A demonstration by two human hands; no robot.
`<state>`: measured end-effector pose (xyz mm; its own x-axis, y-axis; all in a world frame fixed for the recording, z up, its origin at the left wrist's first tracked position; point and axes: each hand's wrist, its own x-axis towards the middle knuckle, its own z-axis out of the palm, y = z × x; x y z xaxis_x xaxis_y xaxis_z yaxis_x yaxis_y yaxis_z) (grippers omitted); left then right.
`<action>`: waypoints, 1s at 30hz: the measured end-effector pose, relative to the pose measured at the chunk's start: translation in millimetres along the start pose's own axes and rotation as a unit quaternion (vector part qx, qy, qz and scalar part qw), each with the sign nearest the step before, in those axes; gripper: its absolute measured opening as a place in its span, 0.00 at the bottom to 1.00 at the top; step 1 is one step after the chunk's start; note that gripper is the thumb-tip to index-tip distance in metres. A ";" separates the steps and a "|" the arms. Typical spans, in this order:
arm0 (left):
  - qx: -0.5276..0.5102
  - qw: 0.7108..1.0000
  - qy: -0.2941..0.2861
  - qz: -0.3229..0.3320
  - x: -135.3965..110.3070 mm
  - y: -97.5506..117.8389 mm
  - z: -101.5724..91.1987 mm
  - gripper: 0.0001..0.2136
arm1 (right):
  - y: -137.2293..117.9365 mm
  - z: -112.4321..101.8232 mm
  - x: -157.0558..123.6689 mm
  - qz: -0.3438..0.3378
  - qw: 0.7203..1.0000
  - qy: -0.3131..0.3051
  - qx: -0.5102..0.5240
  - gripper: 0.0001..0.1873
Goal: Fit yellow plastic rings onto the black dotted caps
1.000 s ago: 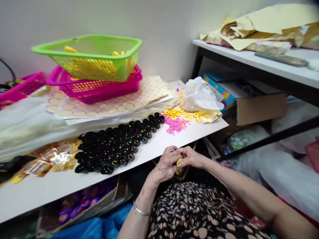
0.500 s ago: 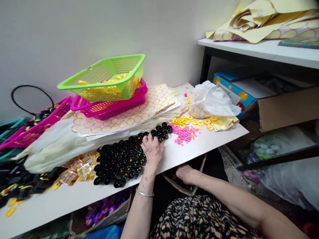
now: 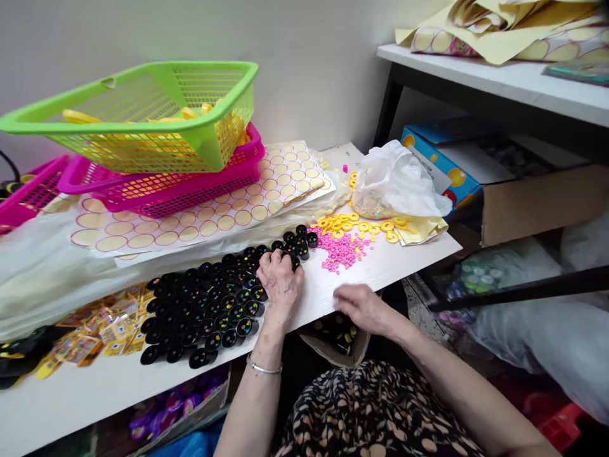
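My left hand [image 3: 280, 280] rests at the right side of a block of small round black cups [image 3: 216, 298] on the white table. Its fingers curl down over the cups there, and whatever is under them is hidden. Bits of colour show inside several cups. My right hand [image 3: 360, 307] is at the table's front edge, fingers loosely apart, with nothing visible in them. Below it an open box [image 3: 328, 353] holds black and yellow pieces. Small pink beads [image 3: 343, 251] and yellow rings [image 3: 364, 226] lie to the right of the cups.
A green basket [image 3: 209, 149] with yellow pieces sits on a pink basket [image 3: 190, 198], over sheets with printed circles [image 3: 226, 222]. Shiny wrapped cards [image 3: 114, 324] lie left of the cups. A white plastic bag [image 3: 392, 184] stands at the back right, by a shelf [image 3: 495, 82].
My right hand has come up out of the box to the table edge. My left hand stays at the same part of the cups. The view has shifted to the right.
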<state>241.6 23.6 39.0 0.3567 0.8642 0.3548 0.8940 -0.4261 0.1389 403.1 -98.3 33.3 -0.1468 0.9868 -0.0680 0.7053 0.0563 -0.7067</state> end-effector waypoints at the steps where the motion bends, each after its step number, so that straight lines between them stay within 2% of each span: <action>1: 0.001 1.000 -0.001 0.006 -0.9 -0.6 0.0 0.09 | 2.2 -2.2 6.0 0.030 0.997 0.067 -0.035 0.08; 2: 0.001 1.000 -0.001 0.012 -1.7 -1.1 0.1 0.08 | 5.1 -2.5 12.8 0.057 0.989 0.115 -0.074 0.08; 4: -0.001 1.000 0.001 0.027 -3.0 -1.6 0.8 0.07 | 11.4 0.8 26.0 0.095 0.974 0.147 -0.142 0.09; 7: -0.012 0.999 0.000 0.053 -4.7 -2.0 0.9 0.06 | 17.9 8.8 37.2 0.108 0.961 0.129 -0.220 0.12; 10: -0.028 0.997 0.005 0.072 -6.5 -1.5 -3.3 0.06 | 18.1 11.6 36.6 0.089 0.952 0.124 -0.264 0.13; 13: -0.062 0.993 0.012 0.099 -10.4 2.7 -11.0 0.06 | 15.1 7.6 32.2 0.074 0.954 0.107 -0.270 0.12; 17: -0.152 0.978 -0.029 0.138 -21.5 13.7 -10.7 0.05 | 12.3 -0.5 32.0 0.088 0.961 0.074 -0.251 0.11; 20: -0.237 0.963 -0.060 0.112 -30.8 21.0 3.5 0.05 | 12.0 -5.5 35.1 0.104 0.963 0.059 -0.239 0.11; 23: -0.326 0.943 -0.053 0.054 -36.5 24.6 19.9 0.09 | 11.0 -9.5 36.5 0.120 0.962 0.047 -0.239 0.11; 26: -0.401 0.915 -0.051 -0.005 -39.1 24.6 30.5 0.14 | 7.8 -11.3 35.1 0.124 0.965 0.008 -0.229 0.11; 30: -0.460 0.886 -0.049 -0.030 -41.7 22.0 38.0 0.14 | 0.2 -10.0 32.0 0.111 0.964 -0.018 -0.242 0.12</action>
<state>256.6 -11.7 -7.9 0.3775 0.8930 0.2451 0.3289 -0.3767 0.8659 405.4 -65.1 38.0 0.0271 0.9773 -0.2103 0.9617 -0.0829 -0.2612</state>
